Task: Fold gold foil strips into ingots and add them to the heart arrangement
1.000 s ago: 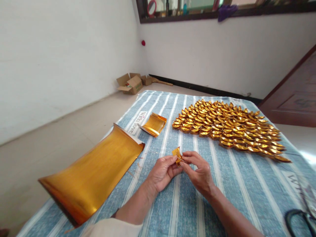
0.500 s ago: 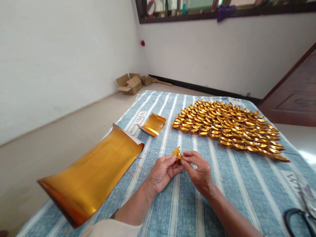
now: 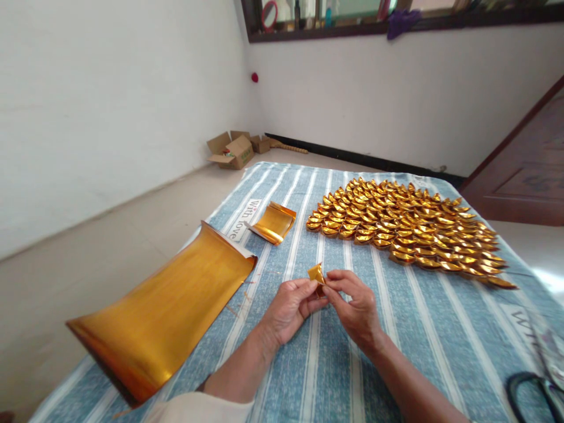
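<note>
Both of my hands pinch one small piece of gold foil paper above the striped blue cloth. My left hand grips it from the left and my right hand from the right, fingertips meeting at the fold. A large curled stack of gold foil sheets lies to my left. A smaller stack of gold foil squares lies farther off. Several folded gold paper ingots lie in rows at the far right of the cloth.
Black scissor handles show at the cloth's lower right corner. Open cardboard boxes sit on the floor by the far wall. A dark wooden door stands at the right. The bare floor runs along the left.
The hands stay almost in place; the fingers shift slightly on the small foil piece, which tilts a little upward.
</note>
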The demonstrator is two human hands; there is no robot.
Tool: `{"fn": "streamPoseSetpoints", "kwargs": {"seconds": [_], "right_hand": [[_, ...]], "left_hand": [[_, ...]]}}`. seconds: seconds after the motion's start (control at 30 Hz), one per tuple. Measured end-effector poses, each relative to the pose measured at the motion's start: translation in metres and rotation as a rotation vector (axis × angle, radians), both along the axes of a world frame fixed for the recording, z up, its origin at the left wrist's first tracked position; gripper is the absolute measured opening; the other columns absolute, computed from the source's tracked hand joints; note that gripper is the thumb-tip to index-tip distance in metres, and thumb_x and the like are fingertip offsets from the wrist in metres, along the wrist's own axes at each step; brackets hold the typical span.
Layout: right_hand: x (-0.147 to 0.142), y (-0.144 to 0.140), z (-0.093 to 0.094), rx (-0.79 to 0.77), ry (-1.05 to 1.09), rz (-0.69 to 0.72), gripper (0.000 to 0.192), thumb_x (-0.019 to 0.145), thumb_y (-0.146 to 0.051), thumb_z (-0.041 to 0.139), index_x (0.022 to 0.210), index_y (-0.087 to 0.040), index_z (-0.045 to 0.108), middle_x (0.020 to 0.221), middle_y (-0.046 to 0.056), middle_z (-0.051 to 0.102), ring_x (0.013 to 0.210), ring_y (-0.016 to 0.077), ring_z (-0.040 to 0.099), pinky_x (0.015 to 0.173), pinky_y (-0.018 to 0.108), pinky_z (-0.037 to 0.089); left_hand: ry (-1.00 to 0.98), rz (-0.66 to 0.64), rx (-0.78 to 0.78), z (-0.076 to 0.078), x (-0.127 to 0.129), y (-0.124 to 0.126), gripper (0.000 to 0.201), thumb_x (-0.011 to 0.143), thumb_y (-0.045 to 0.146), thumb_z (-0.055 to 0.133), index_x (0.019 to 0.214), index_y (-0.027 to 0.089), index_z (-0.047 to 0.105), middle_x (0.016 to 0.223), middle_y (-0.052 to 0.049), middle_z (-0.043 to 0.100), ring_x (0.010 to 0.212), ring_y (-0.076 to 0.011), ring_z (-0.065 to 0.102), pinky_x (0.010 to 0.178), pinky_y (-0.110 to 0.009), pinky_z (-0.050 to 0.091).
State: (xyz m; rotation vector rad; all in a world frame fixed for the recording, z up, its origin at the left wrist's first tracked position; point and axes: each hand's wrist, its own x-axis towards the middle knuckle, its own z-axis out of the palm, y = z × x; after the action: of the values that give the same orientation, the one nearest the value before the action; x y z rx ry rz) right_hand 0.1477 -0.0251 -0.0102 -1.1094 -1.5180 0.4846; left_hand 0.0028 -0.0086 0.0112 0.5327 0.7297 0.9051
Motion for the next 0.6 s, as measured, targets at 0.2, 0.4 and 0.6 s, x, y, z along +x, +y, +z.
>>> {"fn": "streamPoseSetpoints", "kwargs": {"seconds": [0.2,0.4,0.6], "right_hand": [[-0.0002,-0.0001,-0.0004,-0.008,-0.005,0.007,0.012,0.083,-0.019,0.061,0.081,-0.023,0.072,0.088,0.005,0.069,0.082,0.0177,0.067,0.075,0.032,0.055],[-0.0015,-0.0001,0.0012,0.002,-0.008,0.004,0.014,0.084,-0.020,0.060,0.082,-0.023,0.073,0.088,0.006,0.070,0.083,0.0182,0.067,0.076,0.033,0.056],[-0.0041,-0.0004,0.0000,-0.010,-0.003,0.013,0.020,0.086,-0.021,0.057,0.100,-0.023,0.072,0.097,0.008,0.069,0.092,0.0197,0.066,0.083,0.036,0.055]], "left_hand": [[-0.005,0.003,-0.017,-0.0013,-0.0001,0.0004,0.009,0.079,0.013,0.068,0.081,0.004,0.071,0.085,-0.012,0.071,0.078,-0.0158,0.067,0.078,-0.027,0.056],[-0.041,-0.008,-0.024,-0.0047,-0.0007,0.0019,0.009,0.080,0.013,0.067,0.083,0.004,0.070,0.088,-0.013,0.071,0.079,-0.0161,0.067,0.080,-0.028,0.056],[-0.077,-0.010,-0.032,-0.0064,-0.0011,0.0030,0.011,0.080,0.013,0.067,0.088,0.005,0.069,0.089,-0.013,0.071,0.082,-0.0170,0.068,0.083,-0.030,0.055]]}}
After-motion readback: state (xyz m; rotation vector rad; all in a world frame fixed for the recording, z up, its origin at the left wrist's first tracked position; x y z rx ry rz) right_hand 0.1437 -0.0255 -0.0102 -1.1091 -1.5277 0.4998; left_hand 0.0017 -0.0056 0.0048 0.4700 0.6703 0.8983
